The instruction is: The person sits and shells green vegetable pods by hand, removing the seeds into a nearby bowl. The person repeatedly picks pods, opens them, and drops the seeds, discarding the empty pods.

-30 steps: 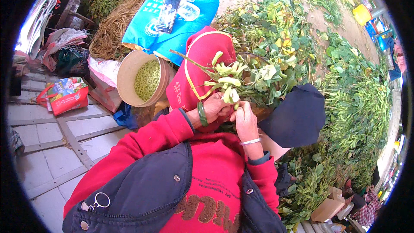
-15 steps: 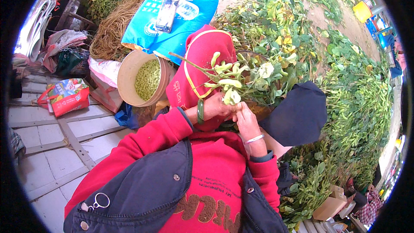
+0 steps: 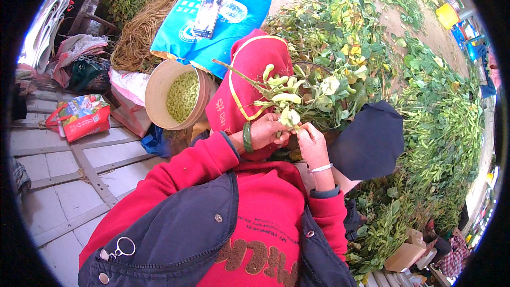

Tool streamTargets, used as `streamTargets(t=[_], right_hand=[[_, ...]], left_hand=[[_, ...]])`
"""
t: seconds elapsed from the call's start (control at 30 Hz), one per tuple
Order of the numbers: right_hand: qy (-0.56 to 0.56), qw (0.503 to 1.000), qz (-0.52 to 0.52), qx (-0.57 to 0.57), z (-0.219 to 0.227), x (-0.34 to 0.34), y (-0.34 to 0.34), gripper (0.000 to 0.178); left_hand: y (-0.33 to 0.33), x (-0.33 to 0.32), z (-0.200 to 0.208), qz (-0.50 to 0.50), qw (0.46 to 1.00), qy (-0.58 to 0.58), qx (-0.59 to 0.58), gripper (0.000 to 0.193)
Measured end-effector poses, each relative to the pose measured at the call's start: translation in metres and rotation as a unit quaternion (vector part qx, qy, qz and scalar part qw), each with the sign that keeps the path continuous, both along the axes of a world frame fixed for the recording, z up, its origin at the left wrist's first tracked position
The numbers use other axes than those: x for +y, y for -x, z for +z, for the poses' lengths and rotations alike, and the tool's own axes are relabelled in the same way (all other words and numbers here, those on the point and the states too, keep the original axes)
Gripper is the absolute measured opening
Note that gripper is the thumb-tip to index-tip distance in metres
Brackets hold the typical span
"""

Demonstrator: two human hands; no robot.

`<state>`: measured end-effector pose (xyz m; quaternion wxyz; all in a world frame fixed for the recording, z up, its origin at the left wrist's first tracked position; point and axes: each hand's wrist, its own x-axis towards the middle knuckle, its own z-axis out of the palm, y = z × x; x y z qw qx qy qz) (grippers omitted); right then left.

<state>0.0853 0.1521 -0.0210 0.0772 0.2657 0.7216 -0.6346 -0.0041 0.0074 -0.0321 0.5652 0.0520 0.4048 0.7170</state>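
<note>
My left hand (image 3: 264,132), with a green bangle at the wrist, is closed over my lap, fingers curled round a green bean pod partly hidden by them. Close beside it my right hand (image 3: 313,146), wearing a silver bangle, pinches the end of a pod with thumb and forefinger. Just beyond the fingers lies a cut bean stalk (image 3: 241,74) with plump green pods (image 3: 287,97) and pale leaves, resting across the red cloth (image 3: 249,69) on my knee. To the left stands a beige bucket (image 3: 154,93) holding shelled green beans (image 3: 183,95).
A phone (image 3: 209,13) lies on a stuffed blue sack (image 3: 244,26) ahead. Uprooted bean plants (image 3: 441,117) are heaped along the right. A red carrier bag (image 3: 87,119) sits on white slabs (image 3: 48,149) at left; dark cloth (image 3: 369,143) covers my right knee.
My right hand has drawn away to the right, opening a small gap between the hands. My left hand has shifted little, and the stalk has moved slightly right.
</note>
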Motion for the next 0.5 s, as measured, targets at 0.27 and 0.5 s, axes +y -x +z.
streamTargets(t=[0.27,0.5], right_hand=[[-0.294,0.950,0.016,0.100,0.022,-0.018,0.003,0.017],[-0.369,0.913,0.035,0.168,0.018,-0.026,0.006,0.014]], left_hand=[[-0.002,0.003,0.006,0.005,0.997,0.069,0.039,0.012],[0.001,-0.001,0.003,-0.009,0.992,0.085,0.090,0.011]])
